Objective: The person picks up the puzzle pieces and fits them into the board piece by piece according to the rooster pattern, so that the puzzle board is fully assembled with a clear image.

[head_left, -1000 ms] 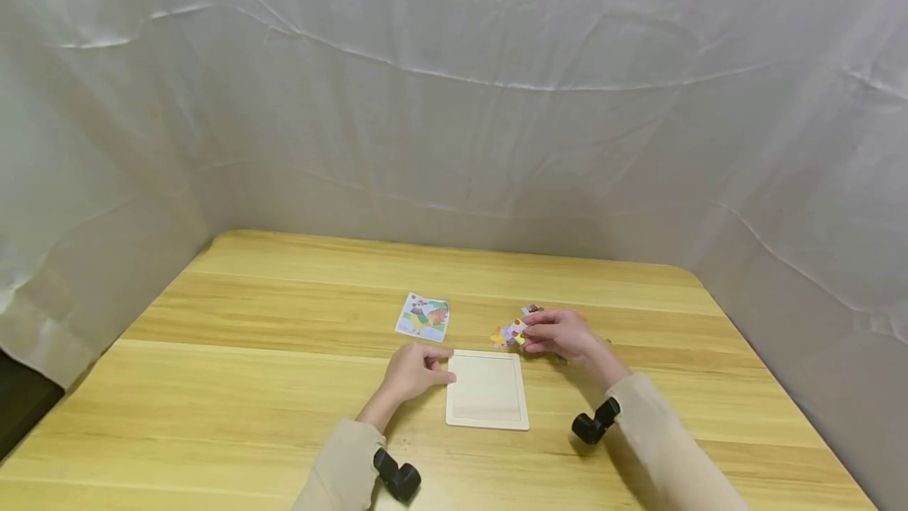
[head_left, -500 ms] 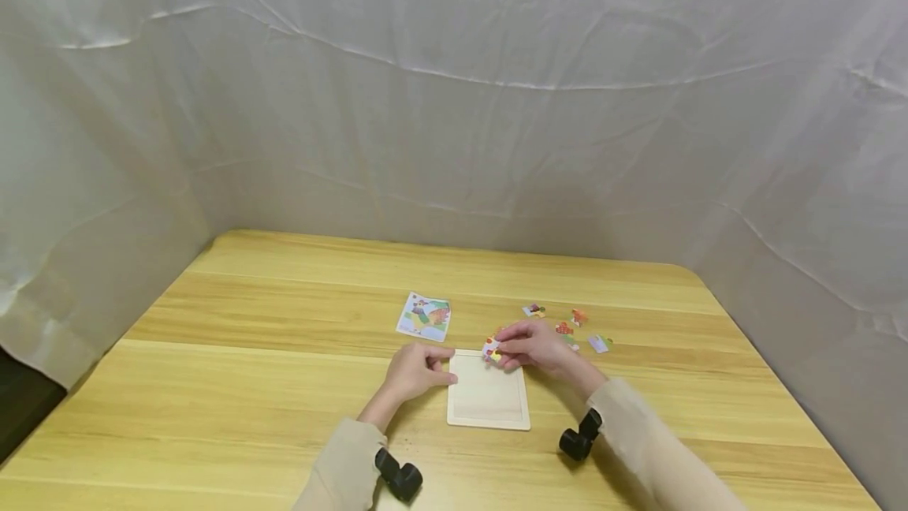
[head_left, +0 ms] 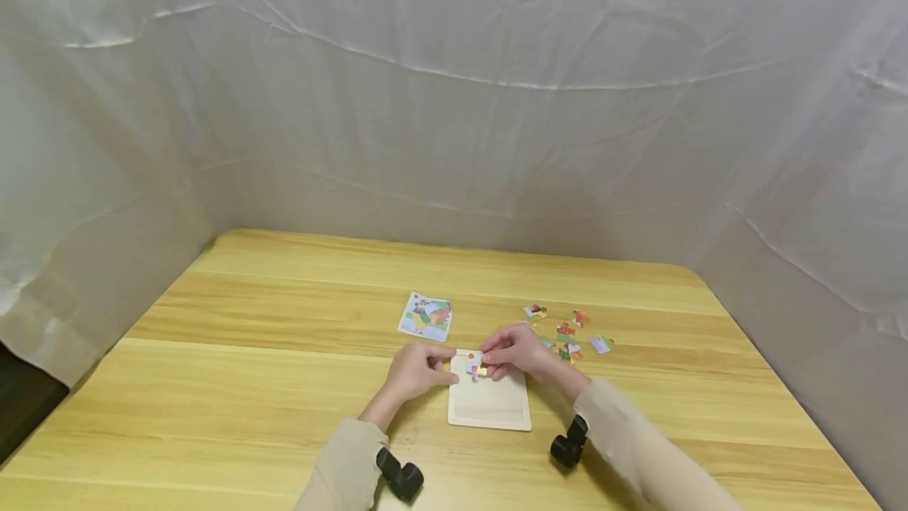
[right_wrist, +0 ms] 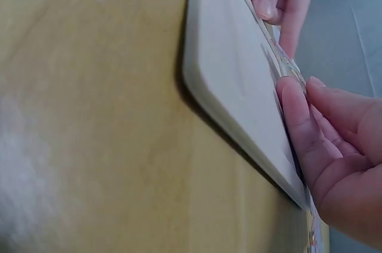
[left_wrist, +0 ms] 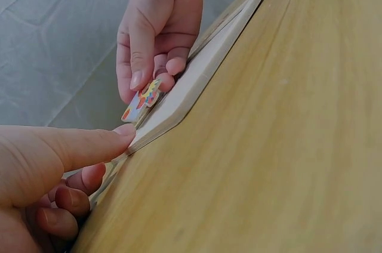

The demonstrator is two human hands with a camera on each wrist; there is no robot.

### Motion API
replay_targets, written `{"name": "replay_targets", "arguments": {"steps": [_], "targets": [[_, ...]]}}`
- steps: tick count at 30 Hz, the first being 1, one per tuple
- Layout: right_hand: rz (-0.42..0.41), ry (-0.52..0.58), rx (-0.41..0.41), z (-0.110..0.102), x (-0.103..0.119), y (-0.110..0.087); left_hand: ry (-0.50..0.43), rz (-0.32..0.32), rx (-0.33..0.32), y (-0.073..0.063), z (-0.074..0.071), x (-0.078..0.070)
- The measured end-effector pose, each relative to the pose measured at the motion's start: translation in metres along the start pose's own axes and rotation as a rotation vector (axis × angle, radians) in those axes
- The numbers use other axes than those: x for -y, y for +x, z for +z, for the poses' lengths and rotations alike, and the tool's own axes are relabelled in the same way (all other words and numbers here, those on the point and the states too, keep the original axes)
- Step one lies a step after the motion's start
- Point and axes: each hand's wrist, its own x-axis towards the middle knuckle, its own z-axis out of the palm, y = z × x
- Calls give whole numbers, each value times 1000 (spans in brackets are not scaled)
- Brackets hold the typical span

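My left hand (head_left: 414, 373) grips the left edge of a pale wooden puzzle tray (head_left: 489, 407), with thumb and forefinger at its upper left part. In the left wrist view the thumb lies at the tray's corner and the other fingers curl below. My right hand (head_left: 521, 349) pinches a colourful jigsaw piece (head_left: 473, 364), white with red and yellow patches, over the tray's upper left area. Seen from the left wrist, the jigsaw piece (left_wrist: 141, 104) tilts close above the rim. The tray's recess shows bare wood below the hands.
A printed picture card (head_left: 426, 316) of a bird lies behind the tray. Several loose jigsaw pieces (head_left: 600, 345) are scattered to the right, some partly behind the right hand. Pale cloth (head_left: 454, 140) hangs around the wooden table (head_left: 248, 385).
My right hand has carried the jigsaw piece leftward from the scattered pieces to over the tray's upper left. The left hand has stayed at the tray's edge.
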Motion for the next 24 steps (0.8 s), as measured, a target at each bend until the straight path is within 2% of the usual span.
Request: {"name": "replay_targets", "arguments": {"steps": [11, 24], "targets": [[-4, -74, -68, 16, 9, 2, 0, 6, 7, 0, 1, 3], [-30, -141, -99, 17, 8, 2, -4, 3, 9, 1, 1, 3]]}}
